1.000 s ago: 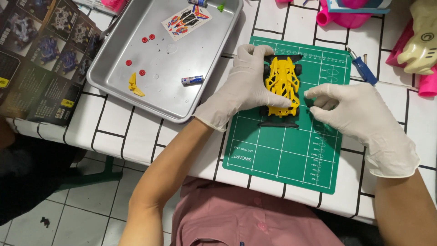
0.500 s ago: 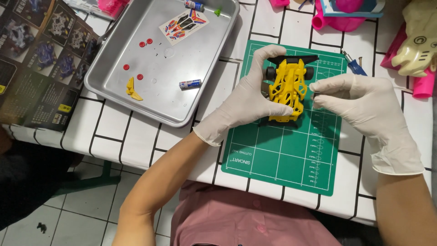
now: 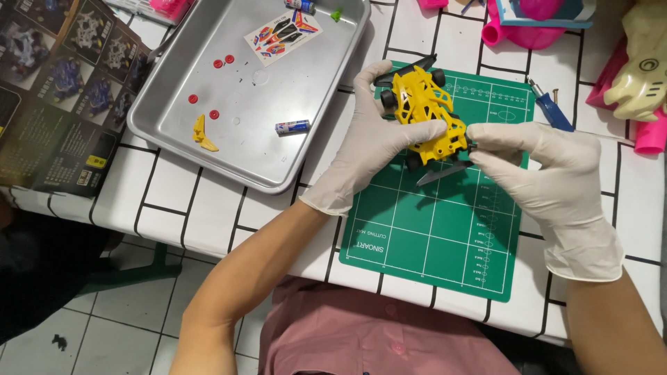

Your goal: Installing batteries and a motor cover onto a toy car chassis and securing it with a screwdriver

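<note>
So we've got the yellow model car [image 3: 425, 114] up off the green cutting mat [image 3: 445, 222], held tilted over the mat's top end. Our left hand [image 3: 372, 142], in a white glove, is wrapped round the car's side with the fingers [image 3: 410, 133] clamped on the body. Our right hand [image 3: 538, 177], gloved too, pinches the car's rear end, fingertips closed on it, and there's a thin dark blade-like bit poking out right under the car; can't tell what it is. Left of the mat sits the metal tray [image 3: 306, 163] with a sticker sheet [image 3: 283, 32], a few little red discs [image 3: 215, 114], a yellow part [image 3: 203, 134] and a small battery [image 3: 292, 126] inside. A blue-handled tool [image 3: 552, 110] lies on the desk [image 3: 208, 208] just right of the mat's top corner, pink stuff beyond it
</note>
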